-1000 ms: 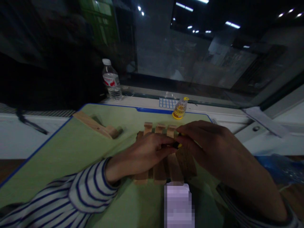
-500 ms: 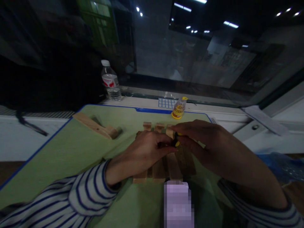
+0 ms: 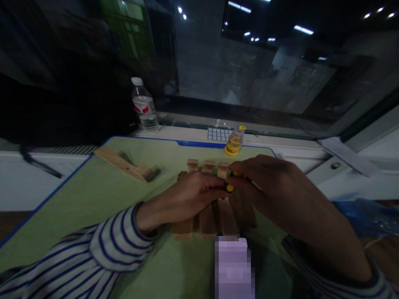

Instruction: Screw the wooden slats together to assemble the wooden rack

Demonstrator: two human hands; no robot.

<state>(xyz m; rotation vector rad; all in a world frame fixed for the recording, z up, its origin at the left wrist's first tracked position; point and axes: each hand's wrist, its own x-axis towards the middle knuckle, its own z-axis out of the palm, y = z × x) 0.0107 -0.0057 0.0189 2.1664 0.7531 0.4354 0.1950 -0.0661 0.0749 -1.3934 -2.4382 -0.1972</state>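
A small wooden slatted piece [image 3: 205, 218] made of several parallel slats lies on the green mat [image 3: 93, 195]. My left hand [image 3: 183, 197] lies over its left side, fingers curled and pressed down on the slats. My right hand [image 3: 271, 187] is closed round a small black and yellow tool [image 3: 230, 187], its tip at the slats just beside my left fingertips. Most of the tool is hidden inside my fingers.
A loose L-shaped wooden part [image 3: 124, 165] lies on the mat's far left. A water bottle [image 3: 142, 106] and a small yellow-capped container [image 3: 234, 141] stand by the window. A blue plastic bag [image 3: 368, 216] lies at the right. A blurred purple patch [image 3: 233, 265] sits near me.
Both hands stay on the slatted piece. My right hand with the tool has shifted slightly up and left, and the view has moved a little.
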